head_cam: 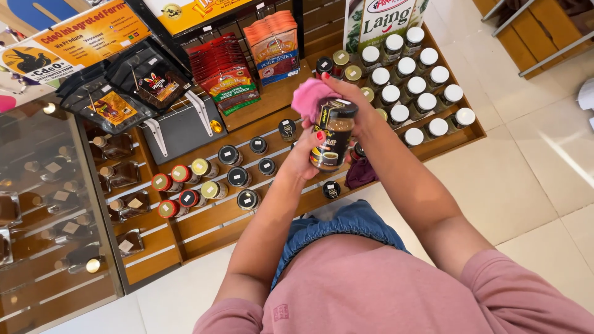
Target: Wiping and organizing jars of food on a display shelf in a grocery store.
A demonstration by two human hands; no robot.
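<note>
Wooden tiered shelf (247, 213) above a pale tiled floor (513, 179) carries rows of black-lidded jars (238, 177) and white-lidded jars (408, 86). Over it, the left hand (307, 151) wraps closed around a dark labelled jar (333, 133), while the right hand (346, 93) presses a pink cloth (309, 96) against the jar's lid.

A stepped wooden shelf (260, 213) holds rows of small jars. White-lidded jars (416, 86) crowd its right end, dark-lidded jars (238, 176) sit in the middle, and red and gold lids (185, 179) lie further left. Red snack packets (224, 71) and black pouches (124, 86) hang above. Bottles (120, 145) lie left, beside a glass case (37, 204). Pale floor tiles (520, 179) spread right.
</note>
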